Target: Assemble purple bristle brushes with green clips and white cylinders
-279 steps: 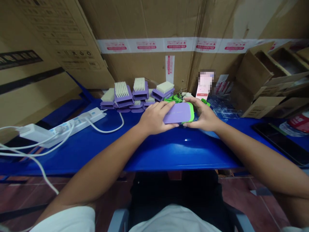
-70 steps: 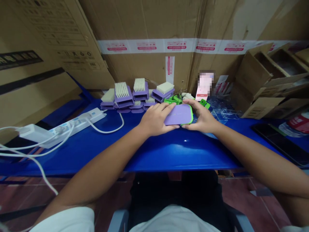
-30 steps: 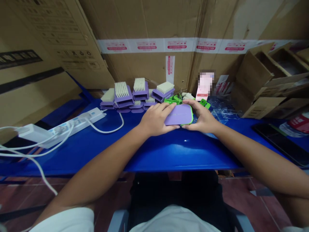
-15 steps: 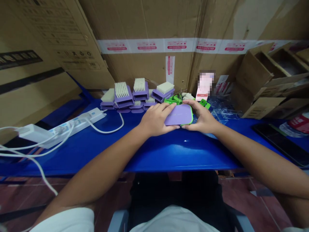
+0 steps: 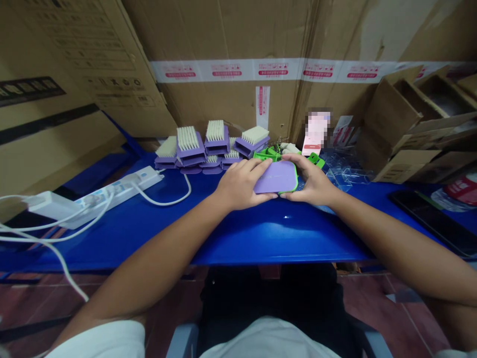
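Between my two hands is a flat purple plastic case [image 5: 278,178] with rounded corners and a bright green edge along its right side. My left hand [image 5: 244,184] grips its left end, fingers over the top and thumb along the near edge. At the other end, my right hand [image 5: 311,181] clasps the green-edged side between thumb and fingers. The underside of the case is hidden. Just behind it lie green plastic parts [image 5: 267,154]. Several purple holders [image 5: 190,155] with off-white ribbed blocks are piled to the left of my hands.
A white power strip [image 5: 112,196] with cables lies left on the blue table [image 5: 242,243]. Clear plastic pieces [image 5: 345,175] and a pink card [image 5: 316,134] sit behind my right hand. Open cardboard boxes [image 5: 391,117], a black phone [image 5: 428,219] and a red-labelled bottle [image 5: 462,191] are at right.
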Tool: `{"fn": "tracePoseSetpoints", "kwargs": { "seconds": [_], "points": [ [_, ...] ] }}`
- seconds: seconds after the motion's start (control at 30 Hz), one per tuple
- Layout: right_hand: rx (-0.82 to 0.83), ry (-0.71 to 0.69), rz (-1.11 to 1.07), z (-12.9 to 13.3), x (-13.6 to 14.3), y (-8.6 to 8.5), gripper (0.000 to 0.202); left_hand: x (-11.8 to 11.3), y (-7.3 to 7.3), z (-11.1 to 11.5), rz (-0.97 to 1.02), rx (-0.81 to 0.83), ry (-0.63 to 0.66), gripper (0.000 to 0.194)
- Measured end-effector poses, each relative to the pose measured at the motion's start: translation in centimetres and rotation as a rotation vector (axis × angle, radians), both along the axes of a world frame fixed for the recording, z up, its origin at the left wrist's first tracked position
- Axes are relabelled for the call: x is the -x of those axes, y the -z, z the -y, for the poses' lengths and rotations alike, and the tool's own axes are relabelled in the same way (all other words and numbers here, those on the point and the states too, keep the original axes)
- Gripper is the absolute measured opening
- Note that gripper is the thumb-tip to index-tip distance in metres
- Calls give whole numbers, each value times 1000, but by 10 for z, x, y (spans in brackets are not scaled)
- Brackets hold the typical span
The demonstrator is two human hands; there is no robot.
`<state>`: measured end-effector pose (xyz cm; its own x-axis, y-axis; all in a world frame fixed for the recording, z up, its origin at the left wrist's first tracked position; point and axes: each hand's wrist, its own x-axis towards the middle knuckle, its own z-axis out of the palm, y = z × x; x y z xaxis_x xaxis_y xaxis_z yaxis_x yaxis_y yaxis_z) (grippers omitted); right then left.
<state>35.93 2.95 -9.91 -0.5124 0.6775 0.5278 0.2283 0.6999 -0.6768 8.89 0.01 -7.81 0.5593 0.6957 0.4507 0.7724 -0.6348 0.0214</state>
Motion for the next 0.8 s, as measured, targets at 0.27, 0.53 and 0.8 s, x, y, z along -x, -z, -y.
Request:
{"fn": "tracePoseSetpoints", "kwargs": {
  "seconds": [0.27,0.53,0.8],
  "points": [
    [1,18,6,0,0,0,97,0,-2,1,0,3,4,96],
    [7,14,34,2,1,0,98,-1,-1,1,-4,9,3,96],
    [1,13,26,3,2,-2,97,0,0,1,10,7,13,95]
  ]
}}
